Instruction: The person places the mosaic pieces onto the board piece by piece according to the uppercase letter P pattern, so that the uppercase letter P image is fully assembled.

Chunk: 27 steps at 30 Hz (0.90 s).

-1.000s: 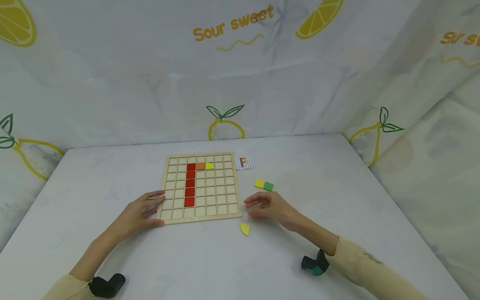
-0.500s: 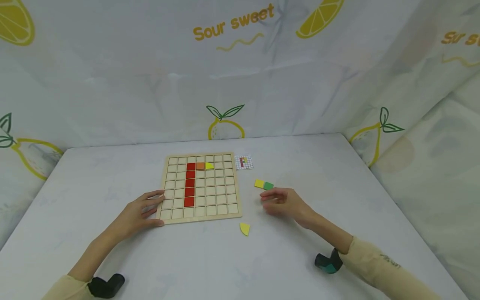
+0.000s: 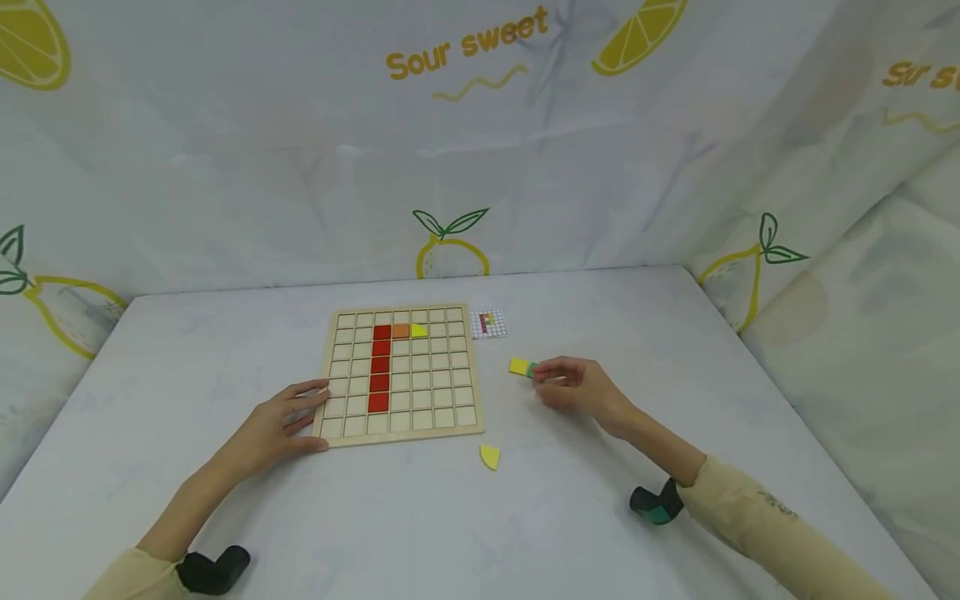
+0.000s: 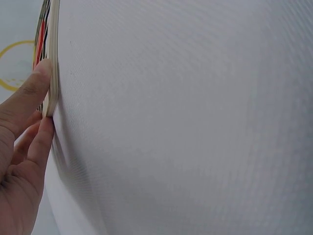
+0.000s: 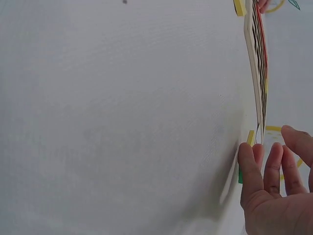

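Note:
My left hand (image 3: pixel 277 425) touches the left side and near-left corner of a wooden grid board (image 3: pixel 405 437), its fingers extended; the left wrist view shows fingertips against the board's edge (image 4: pixel 55 54). On the board lie a column of red square tiles (image 3: pixel 379 381), an orange tile (image 3: pixel 401 331) and a yellow quarter-round tile (image 3: pixel 418 331). Right of it, my right hand (image 3: pixel 585 387) is over a green square tile (image 3: pixel 531 370), partly covering it. In the right wrist view the green tile (image 5: pixel 240 176) shows beside a finger, and the fingers are spread. A yellow square tile (image 3: pixel 518 366) lies against the green one.
A small printed pattern card (image 3: pixel 489 323) lies at the board's far right corner. Near the board's near-right corner is another yellow quarter-round tile (image 3: pixel 490 456). A lemon-printed cloth (image 3: pixel 570 208) hangs behind the white table (image 3: pixel 420 525).
My right hand has moved right and away from me, from beside the board to the green tile, now partly covering it. The left hand has stayed at the board.

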Each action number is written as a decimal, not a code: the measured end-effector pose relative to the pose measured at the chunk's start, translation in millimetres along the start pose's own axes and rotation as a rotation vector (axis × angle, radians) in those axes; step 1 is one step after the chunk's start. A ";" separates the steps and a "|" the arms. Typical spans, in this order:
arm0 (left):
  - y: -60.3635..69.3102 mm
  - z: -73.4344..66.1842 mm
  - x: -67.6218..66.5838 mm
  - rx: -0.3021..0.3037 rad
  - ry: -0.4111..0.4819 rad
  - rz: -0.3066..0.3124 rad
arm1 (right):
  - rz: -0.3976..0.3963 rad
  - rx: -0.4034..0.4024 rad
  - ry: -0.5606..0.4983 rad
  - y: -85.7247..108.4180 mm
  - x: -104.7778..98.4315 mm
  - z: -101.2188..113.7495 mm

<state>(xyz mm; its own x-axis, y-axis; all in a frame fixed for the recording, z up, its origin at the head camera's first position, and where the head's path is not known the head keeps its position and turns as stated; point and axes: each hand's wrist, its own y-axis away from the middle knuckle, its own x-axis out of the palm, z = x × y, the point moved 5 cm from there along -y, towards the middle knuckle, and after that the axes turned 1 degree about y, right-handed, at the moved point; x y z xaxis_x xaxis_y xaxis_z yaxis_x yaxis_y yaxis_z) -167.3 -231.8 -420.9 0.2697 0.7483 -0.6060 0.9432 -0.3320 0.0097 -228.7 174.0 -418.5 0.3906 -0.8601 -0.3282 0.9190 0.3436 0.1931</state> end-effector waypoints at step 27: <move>-1.3 3.4 1.1 -0.011 -0.053 -0.011 | -0.088 -0.014 0.093 -22.9 -23.1 -2.8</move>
<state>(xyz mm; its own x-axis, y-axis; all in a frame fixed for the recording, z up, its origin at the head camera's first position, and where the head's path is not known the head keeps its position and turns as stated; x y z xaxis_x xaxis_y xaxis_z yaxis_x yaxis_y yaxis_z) -168.8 -232.5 -424.3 0.2490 0.7201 -0.6477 0.9483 -0.3173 0.0118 -258.6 187.0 -417.9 0.3112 -0.8484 -0.4281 0.9503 0.2743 0.1472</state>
